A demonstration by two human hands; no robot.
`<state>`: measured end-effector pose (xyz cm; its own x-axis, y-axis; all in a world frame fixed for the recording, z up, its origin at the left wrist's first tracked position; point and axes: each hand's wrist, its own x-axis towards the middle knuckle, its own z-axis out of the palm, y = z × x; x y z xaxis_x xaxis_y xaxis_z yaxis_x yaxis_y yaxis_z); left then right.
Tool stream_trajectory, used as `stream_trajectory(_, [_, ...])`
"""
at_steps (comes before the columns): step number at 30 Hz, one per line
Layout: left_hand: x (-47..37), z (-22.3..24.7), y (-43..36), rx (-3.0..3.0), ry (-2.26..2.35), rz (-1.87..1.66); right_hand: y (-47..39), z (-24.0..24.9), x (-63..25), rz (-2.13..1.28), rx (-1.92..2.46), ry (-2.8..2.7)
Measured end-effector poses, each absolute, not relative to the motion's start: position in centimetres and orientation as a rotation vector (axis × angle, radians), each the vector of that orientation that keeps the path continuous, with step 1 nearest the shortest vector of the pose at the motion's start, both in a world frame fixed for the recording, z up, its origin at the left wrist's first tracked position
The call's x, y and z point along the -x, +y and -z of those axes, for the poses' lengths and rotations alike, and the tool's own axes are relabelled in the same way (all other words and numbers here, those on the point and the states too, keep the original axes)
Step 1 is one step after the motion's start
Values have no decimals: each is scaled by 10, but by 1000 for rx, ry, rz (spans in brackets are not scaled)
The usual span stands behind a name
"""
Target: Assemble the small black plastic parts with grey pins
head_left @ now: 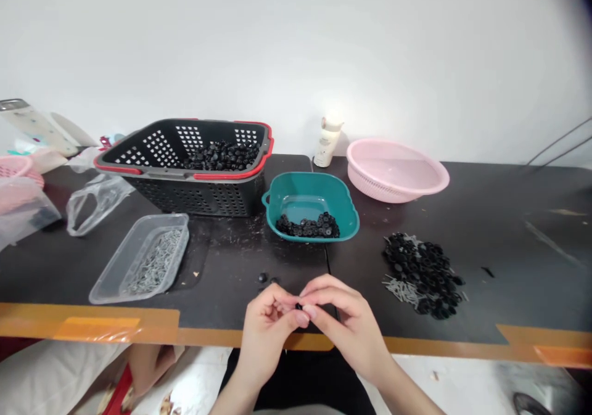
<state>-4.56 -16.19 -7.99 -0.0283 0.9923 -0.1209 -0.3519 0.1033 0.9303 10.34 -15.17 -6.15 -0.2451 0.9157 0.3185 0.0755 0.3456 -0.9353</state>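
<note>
My left hand and my right hand meet at the table's front edge, fingertips pinched together on a small black round part between them. Two loose black parts lie on the table just beyond my fingers. A teal bowl behind them holds several black round parts along its near side. To the right lies a pile of black parts mixed with small metal pins. A clear plastic tray of metal pins sits to the left.
A black basket with red rim holds more black parts at the back left. A pink basin and a white bottle stand at the back. Clear plastic bags and pink items lie far left. Orange tape edges the table front.
</note>
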Motion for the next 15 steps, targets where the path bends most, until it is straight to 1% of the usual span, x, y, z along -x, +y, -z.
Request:
stream_trajectory(3, [40, 89, -165, -789, 1002, -1182, -150, 71, -130, -1117, 940, -1673])
stream_trajectory(5, [38, 94, -166, -787, 1013, -1149, -142, 75, -163, -1021, 1098, -1756])
stream_trajectory(7, [37, 96, -167, -794, 1031, -1127, -127, 77, -202, -707, 1450, -1833])
stream_trajectory(9, [36, 95, -167, -794, 1054, -1118, -108, 79, -238, -171, 1834, -1937])
stream_trajectory(11, [34, 93, -167, -785, 1081, -1123, -91, 81, -263, -2, 1955, -1968])
stream_trajectory(15, [34, 95, -168, -795, 1077, -1169, -71, 87, -275, 41, 2014, -2092])
